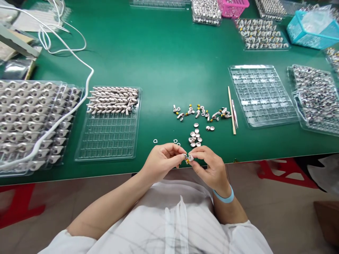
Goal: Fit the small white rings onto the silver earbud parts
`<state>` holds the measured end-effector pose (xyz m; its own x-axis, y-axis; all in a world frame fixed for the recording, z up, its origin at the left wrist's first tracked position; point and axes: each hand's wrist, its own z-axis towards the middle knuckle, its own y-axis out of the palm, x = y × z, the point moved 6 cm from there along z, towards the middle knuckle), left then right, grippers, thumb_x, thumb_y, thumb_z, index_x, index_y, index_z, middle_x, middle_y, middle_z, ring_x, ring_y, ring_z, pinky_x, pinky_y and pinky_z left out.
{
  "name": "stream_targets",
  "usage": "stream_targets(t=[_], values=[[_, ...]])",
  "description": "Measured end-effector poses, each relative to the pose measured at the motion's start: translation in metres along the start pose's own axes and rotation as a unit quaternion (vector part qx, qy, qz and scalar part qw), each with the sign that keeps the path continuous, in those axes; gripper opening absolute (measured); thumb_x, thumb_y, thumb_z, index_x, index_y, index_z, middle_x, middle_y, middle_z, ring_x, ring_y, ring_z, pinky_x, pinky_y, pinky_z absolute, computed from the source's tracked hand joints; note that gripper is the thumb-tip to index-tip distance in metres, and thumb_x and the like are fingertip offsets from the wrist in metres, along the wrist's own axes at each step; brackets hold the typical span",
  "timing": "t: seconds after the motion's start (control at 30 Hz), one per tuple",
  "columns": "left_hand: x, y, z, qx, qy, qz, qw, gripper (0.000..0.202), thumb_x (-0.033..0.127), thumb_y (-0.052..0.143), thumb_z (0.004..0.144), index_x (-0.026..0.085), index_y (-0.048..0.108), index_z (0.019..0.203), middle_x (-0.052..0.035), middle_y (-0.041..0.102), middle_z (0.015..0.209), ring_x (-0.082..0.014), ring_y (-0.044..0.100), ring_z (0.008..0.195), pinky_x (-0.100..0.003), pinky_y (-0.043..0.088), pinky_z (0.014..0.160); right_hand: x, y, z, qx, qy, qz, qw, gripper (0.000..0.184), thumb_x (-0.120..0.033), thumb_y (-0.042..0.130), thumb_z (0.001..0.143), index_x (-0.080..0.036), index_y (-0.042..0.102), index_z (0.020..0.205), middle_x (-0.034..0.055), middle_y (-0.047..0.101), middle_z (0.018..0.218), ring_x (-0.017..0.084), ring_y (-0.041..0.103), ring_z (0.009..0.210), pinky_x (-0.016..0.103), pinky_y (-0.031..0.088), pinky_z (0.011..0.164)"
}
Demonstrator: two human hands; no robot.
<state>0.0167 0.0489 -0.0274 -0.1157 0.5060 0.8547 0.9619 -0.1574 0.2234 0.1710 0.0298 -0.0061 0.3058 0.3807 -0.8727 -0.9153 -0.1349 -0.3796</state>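
My left hand (165,158) and my right hand (209,165) meet at the table's front edge, fingertips pinched. Between them is a small pale part with a yellow piece (188,160). My right fingers grip a silvery, rounded end (190,158) of it; my left thumb and forefinger hold the other side, partly covered. Just beyond my hands lie several small round metal caps (196,135). White rings (155,141) are scattered to the left, one partly behind my left fingers. Farther back is a loose row of white curved parts with yellow bits (202,111).
Tweezers (234,113) and a wooden stick (231,111) lie right of the loose parts. A clear tray (263,95) and a filled tray (315,95) are farther right. At left are a half-filled tray (109,137), stacked trays (34,123) and a white cable (88,84). Baskets (304,33) stand behind.
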Motion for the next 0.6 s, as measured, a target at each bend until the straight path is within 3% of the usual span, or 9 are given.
stream_targets(t=[0.3,0.47,0.6], values=[[-0.006,-0.001,0.003,-0.026,-0.022,-0.039,0.999,0.021,0.027,0.081,0.070,0.013,0.076,0.086,-0.0047,0.075,0.078,-0.0130,0.069,0.064,-0.024,0.060,0.065,0.018,-0.001,-0.009,0.041,0.185,0.040,0.981,0.010,-0.027,0.061,0.091,-0.024,0.068,0.098,0.0024,0.071,0.091,0.016,0.065,0.079,0.029,0.053,0.072],[-0.008,-0.002,0.004,-0.022,-0.025,-0.037,0.999,0.022,0.028,0.080,0.070,0.012,0.075,0.084,-0.0053,0.075,0.076,-0.0143,0.069,0.064,-0.027,0.061,0.065,0.019,0.001,-0.008,0.031,0.196,0.043,0.979,0.010,-0.029,0.062,0.091,-0.024,0.068,0.097,0.0024,0.071,0.090,0.016,0.065,0.078,0.029,0.053,0.073],[-0.005,-0.001,0.004,-0.007,-0.026,-0.031,0.999,0.016,0.022,0.078,0.067,0.012,0.074,0.079,-0.0028,0.072,0.068,-0.0108,0.065,0.057,-0.022,0.057,0.058,0.018,0.002,-0.007,0.027,0.189,0.039,0.981,0.010,-0.028,0.062,0.091,-0.023,0.068,0.095,0.0018,0.071,0.088,0.015,0.064,0.075,0.028,0.053,0.072]])
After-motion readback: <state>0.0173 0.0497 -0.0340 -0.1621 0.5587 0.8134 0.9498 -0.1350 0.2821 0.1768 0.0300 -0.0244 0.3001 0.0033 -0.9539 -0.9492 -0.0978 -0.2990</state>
